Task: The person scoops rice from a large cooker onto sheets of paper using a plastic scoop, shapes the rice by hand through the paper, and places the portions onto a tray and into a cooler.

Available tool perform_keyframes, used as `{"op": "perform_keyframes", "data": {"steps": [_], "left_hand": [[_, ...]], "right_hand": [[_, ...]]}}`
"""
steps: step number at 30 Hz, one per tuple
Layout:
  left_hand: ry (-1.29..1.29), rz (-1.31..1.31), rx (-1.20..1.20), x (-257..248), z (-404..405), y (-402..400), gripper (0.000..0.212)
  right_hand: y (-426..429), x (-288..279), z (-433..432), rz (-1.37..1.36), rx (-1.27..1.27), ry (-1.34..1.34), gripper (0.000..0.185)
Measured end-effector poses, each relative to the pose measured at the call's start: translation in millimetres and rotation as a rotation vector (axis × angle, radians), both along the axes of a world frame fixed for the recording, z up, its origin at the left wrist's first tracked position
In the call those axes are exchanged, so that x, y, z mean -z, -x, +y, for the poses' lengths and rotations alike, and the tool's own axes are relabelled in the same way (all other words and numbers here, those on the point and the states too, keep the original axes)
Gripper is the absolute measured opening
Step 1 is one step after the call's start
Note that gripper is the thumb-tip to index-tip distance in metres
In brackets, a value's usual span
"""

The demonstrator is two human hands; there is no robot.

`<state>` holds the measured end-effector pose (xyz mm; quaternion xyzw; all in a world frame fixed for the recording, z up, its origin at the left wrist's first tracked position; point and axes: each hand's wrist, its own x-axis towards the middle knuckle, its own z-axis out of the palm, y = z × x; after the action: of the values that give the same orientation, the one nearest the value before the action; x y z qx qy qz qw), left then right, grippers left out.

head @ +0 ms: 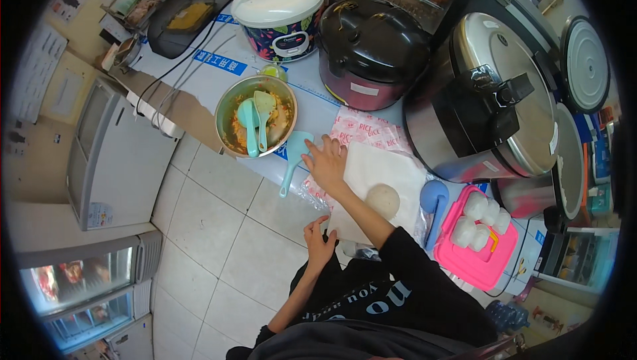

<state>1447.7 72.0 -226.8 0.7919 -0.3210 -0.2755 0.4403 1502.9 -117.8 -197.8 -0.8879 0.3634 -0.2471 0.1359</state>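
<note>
My right hand (328, 166) reaches over the counter, fingers spread, beside a light-blue plastic rice paddle (294, 153); whether a fingertip touches the paddle is unclear. My left hand (319, 240) is near the lower left corner of white paper sheets (361, 166), its fingers apart and bent, with nothing seen in it. A round ball of rice (382, 201) rests on the paper, right of my right forearm. Printed wrapping paper (371, 128) lies beyond the sheets. A metal bowl (220, 126) holds orange-flecked food, a turquoise ladle (252, 131) and a pale green spoon (264, 111).
Rice cookers (373, 51) (281, 16) and a large steel cooker (438, 121) line the counter's back. A blue scoop (434, 200) lies right of the paper, beside a pink lid (477, 260) bearing several white wrapped items (476, 205). Cables (171, 69) hang over the left edge.
</note>
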Motion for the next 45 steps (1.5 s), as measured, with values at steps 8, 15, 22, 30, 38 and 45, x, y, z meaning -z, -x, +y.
{"op": "perform_keyframes", "data": {"steps": [8,15,22,30,38,45], "left_hand": [[0.028,0.028,0.210,0,-15,-5,0.014],[-0.193,-0.170,0.337,-36,-52,-16,0.022],[0.094,-0.435,0.888,-16,-63,47,0.026],[0.059,-0.198,0.950,-14,-72,38,0.017],[0.194,-0.386,0.737,-41,-74,43,0.028],[-0.041,0.015,0.569,-20,-97,-47,0.041]], "right_hand": [[261,-24,77,0.062,0.070,-0.365,0.024],[321,-4,62,0.328,-0.251,-0.380,0.015],[305,-10,45,0.266,-0.205,-0.285,0.007],[310,-9,36,0.343,-0.285,-0.390,0.009],[288,-33,25,0.381,-0.316,-0.343,0.025],[334,26,21,-0.308,0.172,-0.922,0.030]]}}
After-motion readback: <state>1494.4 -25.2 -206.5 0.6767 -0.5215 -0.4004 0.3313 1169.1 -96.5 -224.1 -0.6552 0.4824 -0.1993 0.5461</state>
